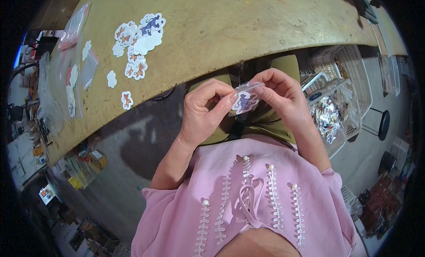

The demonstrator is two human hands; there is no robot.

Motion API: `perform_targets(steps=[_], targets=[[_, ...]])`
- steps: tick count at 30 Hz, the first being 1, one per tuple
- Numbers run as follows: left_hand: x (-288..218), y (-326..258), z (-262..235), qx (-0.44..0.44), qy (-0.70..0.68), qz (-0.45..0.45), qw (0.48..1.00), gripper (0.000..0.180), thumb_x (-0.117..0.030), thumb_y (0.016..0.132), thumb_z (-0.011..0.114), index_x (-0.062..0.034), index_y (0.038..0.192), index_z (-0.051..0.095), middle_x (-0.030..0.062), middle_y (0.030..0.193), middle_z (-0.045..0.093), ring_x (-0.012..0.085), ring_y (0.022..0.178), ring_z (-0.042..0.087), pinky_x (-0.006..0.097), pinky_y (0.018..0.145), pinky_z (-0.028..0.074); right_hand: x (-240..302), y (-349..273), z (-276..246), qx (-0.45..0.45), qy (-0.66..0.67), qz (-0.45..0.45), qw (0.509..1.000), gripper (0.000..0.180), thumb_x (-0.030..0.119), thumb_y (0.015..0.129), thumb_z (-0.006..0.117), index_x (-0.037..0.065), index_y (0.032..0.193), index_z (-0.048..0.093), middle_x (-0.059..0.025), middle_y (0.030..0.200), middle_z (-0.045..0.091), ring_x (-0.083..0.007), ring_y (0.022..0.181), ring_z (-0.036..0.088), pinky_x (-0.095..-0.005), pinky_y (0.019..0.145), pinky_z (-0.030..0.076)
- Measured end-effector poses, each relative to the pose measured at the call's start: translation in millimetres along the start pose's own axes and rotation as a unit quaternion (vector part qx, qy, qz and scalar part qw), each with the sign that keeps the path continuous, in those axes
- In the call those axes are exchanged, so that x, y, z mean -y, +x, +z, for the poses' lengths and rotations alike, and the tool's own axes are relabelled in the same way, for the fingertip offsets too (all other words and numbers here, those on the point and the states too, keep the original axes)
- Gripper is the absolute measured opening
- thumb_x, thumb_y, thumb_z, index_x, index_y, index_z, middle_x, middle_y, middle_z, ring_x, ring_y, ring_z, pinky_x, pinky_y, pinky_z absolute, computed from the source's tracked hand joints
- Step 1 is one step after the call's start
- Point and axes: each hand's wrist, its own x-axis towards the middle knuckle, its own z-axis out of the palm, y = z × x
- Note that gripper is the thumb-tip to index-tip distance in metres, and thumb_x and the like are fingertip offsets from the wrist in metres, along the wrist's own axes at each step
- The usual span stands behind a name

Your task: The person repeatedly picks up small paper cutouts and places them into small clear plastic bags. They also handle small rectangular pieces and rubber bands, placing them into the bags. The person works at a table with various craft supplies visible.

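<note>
You have two bare hands, the left hand (pixel 206 110) and the right hand (pixel 283 95), on one small clear plastic bag (pixel 246 99). Two white wire baskets (pixel 343 91) stand beside one worn tan wooden table (pixel 230 26), which carries roughly a dozen white-edged die-cut stickers (pixel 137 40).

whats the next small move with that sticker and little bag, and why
Probably ease the sticker further into the small clear bag. The left hand and right hand pinch both together above the lap, and most of the sticker seems to hang below the bag.
</note>
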Motion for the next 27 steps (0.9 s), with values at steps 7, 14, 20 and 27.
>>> perform_targets(steps=[7,14,20,27], targets=[[-3,0,5,0.005,-0.023,-0.028,0.999,0.006,0.002,0.102,0.070,0.0036,0.107,0.072,0.0034,0.100,0.068,0.0061,0.089,0.061,0.022,0.078,0.048,-1,-1,-6,-0.017,0.015,0.017,1.000,0.007,0.007,0.103,0.072,0.000,0.107,0.072,-0.0011,0.100,0.074,-0.0067,0.094,0.067,-0.0235,0.084,0.054],[3,8,-4,0.050,-0.001,-0.066,0.997,0.002,0.002,0.093,0.071,0.0006,0.095,0.072,0.0033,0.089,0.071,0.0073,0.078,0.065,0.026,0.067,0.053,-3,-2,5,-0.010,-0.103,-0.018,0.994,0.006,0.005,0.103,0.071,0.000,0.104,0.071,-0.0012,0.097,0.075,-0.0076,0.091,0.068,-0.0244,0.083,0.054],[2,15,-2,0.020,0.103,-0.018,0.994,0.002,0.002,0.089,0.072,0.0006,0.091,0.071,0.0047,0.082,0.069,0.0089,0.070,0.065,0.026,0.063,0.052,-7,-1,5,-0.050,-0.134,-0.017,0.990,0.008,0.005,0.104,0.069,-0.002,0.105,0.070,-0.0027,0.096,0.075,-0.0075,0.089,0.069,-0.0245,0.080,0.056],[10,15,11,-0.007,0.070,-0.047,0.996,0.004,-0.001,0.091,0.074,-0.0008,0.094,0.072,0.0038,0.085,0.072,0.0062,0.075,0.065,0.026,0.068,0.052,-9,-2,15,-0.073,-0.218,-0.081,0.970,0.008,0.004,0.100,0.073,-0.003,0.101,0.072,-0.0059,0.089,0.077,-0.0081,0.083,0.071,-0.0256,0.074,0.057]])
